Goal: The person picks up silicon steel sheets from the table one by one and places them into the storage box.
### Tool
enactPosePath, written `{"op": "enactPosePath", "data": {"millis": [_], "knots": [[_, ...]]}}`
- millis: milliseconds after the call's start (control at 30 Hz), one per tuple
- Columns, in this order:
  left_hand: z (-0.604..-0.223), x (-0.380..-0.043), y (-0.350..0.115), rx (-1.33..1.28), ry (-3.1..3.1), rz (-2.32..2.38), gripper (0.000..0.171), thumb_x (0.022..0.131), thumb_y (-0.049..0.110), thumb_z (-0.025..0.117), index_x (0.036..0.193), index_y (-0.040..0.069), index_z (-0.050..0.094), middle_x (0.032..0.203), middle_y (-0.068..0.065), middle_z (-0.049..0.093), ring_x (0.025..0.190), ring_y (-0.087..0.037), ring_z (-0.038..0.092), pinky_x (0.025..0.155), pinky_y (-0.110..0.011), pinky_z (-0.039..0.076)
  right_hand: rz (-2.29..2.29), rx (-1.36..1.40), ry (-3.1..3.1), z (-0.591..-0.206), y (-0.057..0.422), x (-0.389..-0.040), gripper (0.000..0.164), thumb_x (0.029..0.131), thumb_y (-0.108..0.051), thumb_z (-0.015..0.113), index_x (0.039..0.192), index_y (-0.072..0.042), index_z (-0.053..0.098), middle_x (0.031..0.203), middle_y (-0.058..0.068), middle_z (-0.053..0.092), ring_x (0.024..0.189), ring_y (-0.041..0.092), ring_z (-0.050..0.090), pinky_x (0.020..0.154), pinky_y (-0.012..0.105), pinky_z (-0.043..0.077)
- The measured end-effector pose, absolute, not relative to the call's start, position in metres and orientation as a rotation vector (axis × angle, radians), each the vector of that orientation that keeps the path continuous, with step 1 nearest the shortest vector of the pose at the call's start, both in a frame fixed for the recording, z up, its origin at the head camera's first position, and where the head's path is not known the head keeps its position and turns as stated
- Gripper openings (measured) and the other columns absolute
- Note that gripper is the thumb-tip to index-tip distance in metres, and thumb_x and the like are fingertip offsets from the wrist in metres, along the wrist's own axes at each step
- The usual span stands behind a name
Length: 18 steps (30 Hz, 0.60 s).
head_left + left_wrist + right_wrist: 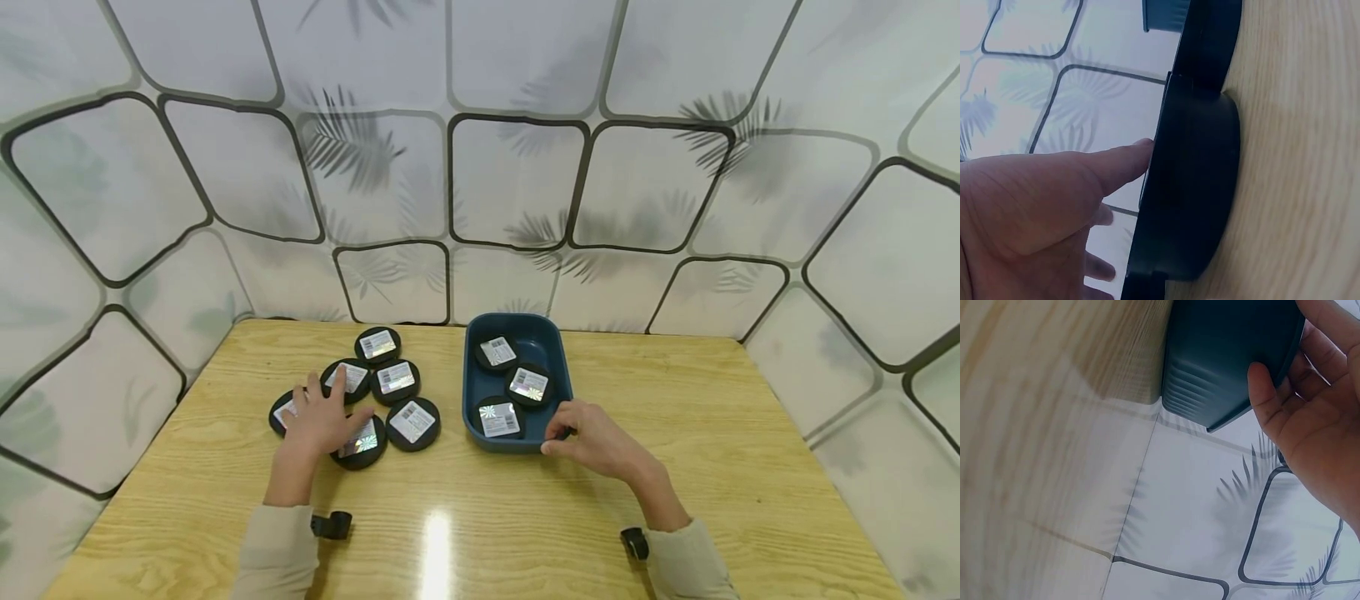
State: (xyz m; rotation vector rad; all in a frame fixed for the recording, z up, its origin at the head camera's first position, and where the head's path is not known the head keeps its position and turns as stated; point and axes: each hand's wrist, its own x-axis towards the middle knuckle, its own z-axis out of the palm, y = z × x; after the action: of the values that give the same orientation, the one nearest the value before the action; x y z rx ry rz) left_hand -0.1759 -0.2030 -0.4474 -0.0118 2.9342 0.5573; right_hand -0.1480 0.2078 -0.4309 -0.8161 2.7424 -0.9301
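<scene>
My left hand (318,425) is spread over a group of flat round black containers with white and shiny labels. In the left wrist view its thumb touches the top edge of the nearest black container (1194,181); in the head view that container (362,450) lies beneath the thumb. The other fingers reach over two more. At the right front corner of a blue plastic bin (551,346), my right hand (596,437) pinches the rim, thumb outside and fingers over the inside. Three labelled black containers, one a middle container (528,385), lie in the bin.
Beside the left hand lie a far container (378,343), a middle one (396,380) and a right one (413,423). The wooden table (675,392) meets a patterned wall covering (517,183) just behind the bin. Each wrist wears a black strap device.
</scene>
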Motion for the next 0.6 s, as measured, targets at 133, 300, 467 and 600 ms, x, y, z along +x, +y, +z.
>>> {"op": "enactPosePath", "data": {"millis": [133, 300, 467, 600], "knots": [[-0.445, -0.175, -0.205, 0.0, 2.899, 0.556, 0.083, 0.099, 0.048, 0.051, 0.156, 0.0, 0.015, 0.148, -0.046, 0.01, 0.135, -0.067, 0.01, 0.099, -0.082, 0.016, -0.93, -0.821, 2.744, -0.431, 0.208, -0.148, 0.006, 0.087, -0.022, 0.077, 0.083, -0.02, 0.073, 0.082, -0.011, 0.059, 0.078, 0.01, 0.053, 0.067, 0.025, 0.044], [-0.445, -0.173, -0.203, 0.037, 2.892, 0.528, 0.078, 0.1, 0.046, 0.05, 0.154, -0.003, 0.022, 0.149, -0.047, 0.01, 0.138, -0.065, 0.009, 0.104, -0.079, 0.013, -0.932, -0.818, 2.749, -0.43, 0.206, -0.147, 0.007, 0.087, -0.02, 0.078, 0.082, -0.021, 0.073, 0.082, -0.012, 0.059, 0.077, 0.009, 0.052, 0.067, 0.025, 0.045], [-0.445, -0.172, -0.195, 0.086, 2.897, 0.492, 0.075, 0.1, 0.045, 0.051, 0.153, -0.003, 0.028, 0.151, -0.045, 0.011, 0.139, -0.064, 0.01, 0.106, -0.077, 0.011, -0.938, -0.818, 2.746, -0.43, 0.206, -0.147, 0.007, 0.087, -0.02, 0.078, 0.082, -0.021, 0.073, 0.082, -0.012, 0.059, 0.077, 0.007, 0.051, 0.066, 0.025, 0.045], [-0.444, -0.171, -0.184, 0.138, 2.908, 0.453, 0.075, 0.099, 0.045, 0.054, 0.152, -0.002, 0.031, 0.152, -0.043, 0.015, 0.14, -0.062, 0.012, 0.107, -0.076, 0.013, -0.949, -0.823, 2.736, -0.431, 0.207, -0.148, 0.007, 0.087, -0.02, 0.078, 0.082, -0.02, 0.073, 0.082, -0.011, 0.059, 0.076, 0.008, 0.051, 0.066, 0.025, 0.044]]}}
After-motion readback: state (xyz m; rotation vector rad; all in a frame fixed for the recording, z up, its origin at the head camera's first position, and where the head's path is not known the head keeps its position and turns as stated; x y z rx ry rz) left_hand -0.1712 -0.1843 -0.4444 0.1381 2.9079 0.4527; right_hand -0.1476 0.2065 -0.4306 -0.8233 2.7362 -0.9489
